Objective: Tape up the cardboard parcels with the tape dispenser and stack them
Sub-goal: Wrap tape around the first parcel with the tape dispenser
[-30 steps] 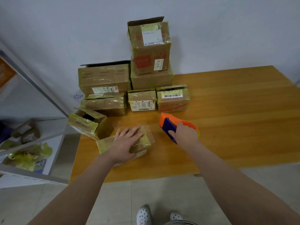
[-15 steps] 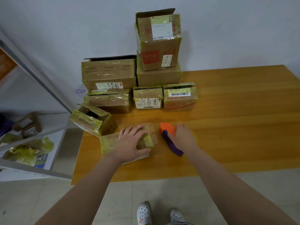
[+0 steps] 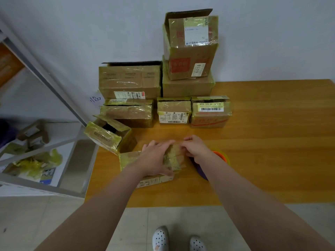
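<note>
A small tape-wrapped cardboard parcel (image 3: 126,159) lies on the wooden table (image 3: 262,142) near its front left. My left hand (image 3: 155,158) lies over the parcel's top, thumb curled round the near side. My right hand (image 3: 195,147) has bent fingers that pinch the parcel's right end beside my left fingertips. The orange and purple tape dispenser (image 3: 220,156) lies on the table just right of the parcel, mostly hidden under my right wrist. No hand holds it.
Several taped boxes stand stacked against the wall (image 3: 188,51) behind, with two small ones (image 3: 210,113) in front. A box with open flaps (image 3: 108,136) sits at the table's left corner. A metal shelf (image 3: 45,160) stands left of the table.
My right hand set the tape dispenser down on the table and moved left onto the parcel's right end. My left hand stayed on the parcel.
</note>
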